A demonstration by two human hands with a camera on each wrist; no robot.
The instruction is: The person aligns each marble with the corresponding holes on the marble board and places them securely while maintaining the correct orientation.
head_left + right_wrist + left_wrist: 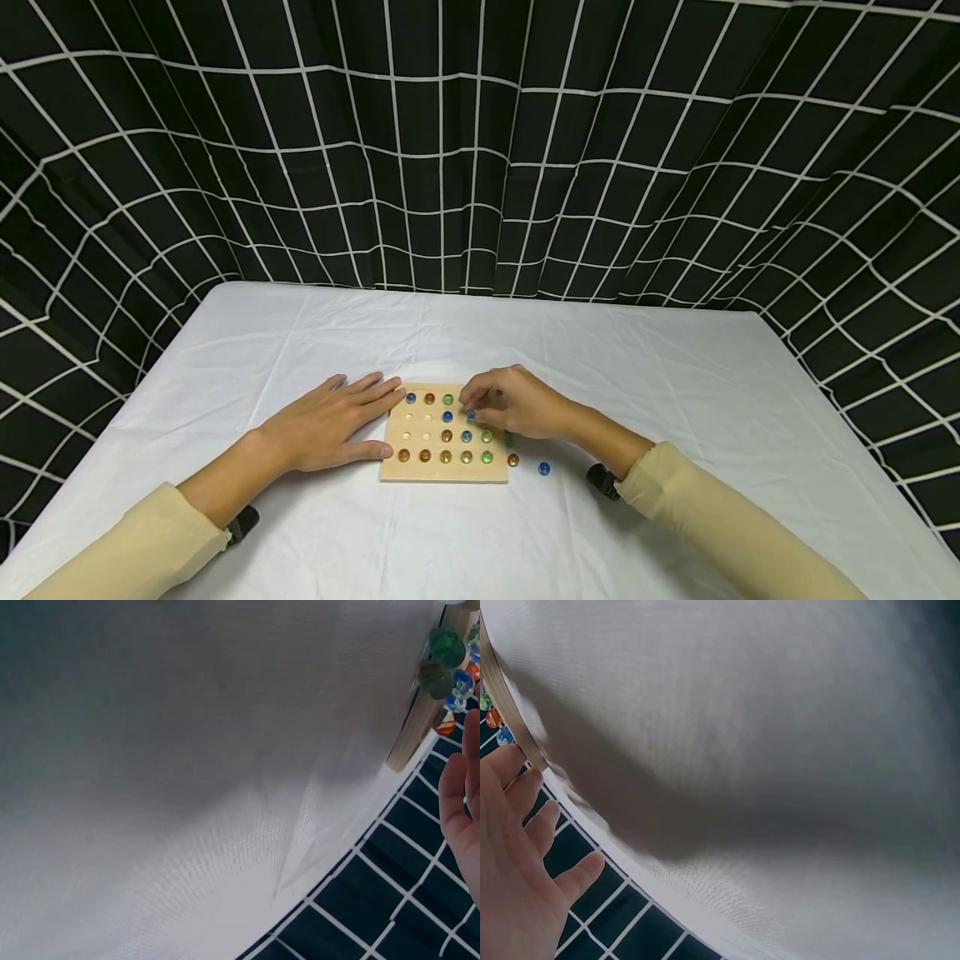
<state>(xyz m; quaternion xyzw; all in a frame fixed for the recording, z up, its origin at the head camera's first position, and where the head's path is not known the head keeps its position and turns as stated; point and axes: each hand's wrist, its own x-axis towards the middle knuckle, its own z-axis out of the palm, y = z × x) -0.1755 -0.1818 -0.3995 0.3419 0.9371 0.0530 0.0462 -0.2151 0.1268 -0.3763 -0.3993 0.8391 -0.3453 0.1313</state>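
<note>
A pale wooden board [444, 477] with rows of round hollows lies on the table, most of them filled with glass marbles. My left hand [330, 421] rests flat against its left side, fingers straight, fingertips over the far left corner and thumb at the near left edge. In the left wrist view those fingertips [529, 776] meet the board's edge. My right hand [521, 404] is over the right part of the board, thumb and index finger pinching a blue marble [471, 415] low over the second row. The hand hides the board's far right corner.
Right of the board, an amber marble [513, 460] and a blue marble [543, 468] lie on the white cloth [450, 542], with a green marble [509, 439] by the board's edge. A black curtain with white grid lines [480, 167] hangs behind the table.
</note>
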